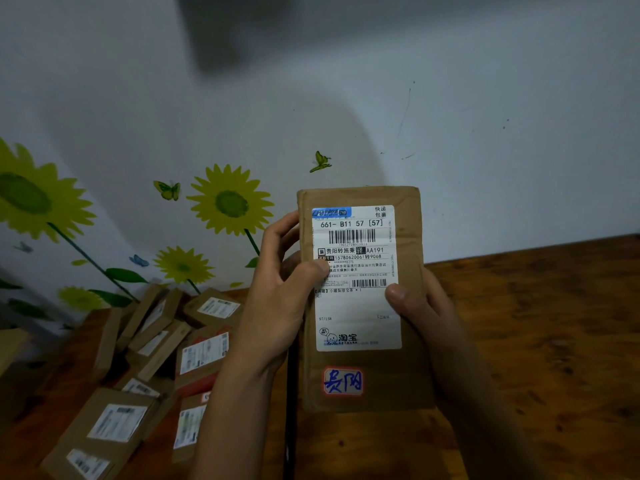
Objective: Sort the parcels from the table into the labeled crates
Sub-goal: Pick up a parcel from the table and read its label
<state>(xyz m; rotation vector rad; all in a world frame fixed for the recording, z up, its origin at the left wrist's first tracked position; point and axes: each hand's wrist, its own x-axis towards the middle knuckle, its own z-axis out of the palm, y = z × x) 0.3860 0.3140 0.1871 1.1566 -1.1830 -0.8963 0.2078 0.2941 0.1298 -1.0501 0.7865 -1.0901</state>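
Up close, both thumbs press the printed face of one brown parcel, held upright in front of the camera above the wooden table. The left hand curls round the parcel's 9 o'clock edge, thumb tip lying on the white shipping label, its other fingers bent behind the cardboard. The right hand grips the 3 o'clock edge, thumb on the label's lower right part, the remaining fingers hidden behind the parcel. Below the label, toward 6 o'clock on the same face, sits a small red-bordered sticker with blue handwriting. Out at 8 o'clock from the hands, a loose heap of brown parcels with white labels lies on the table, some leaning on one another. Behind the heap, at 10 o'clock, the pale wall carries sunflower decals and small butterflies.
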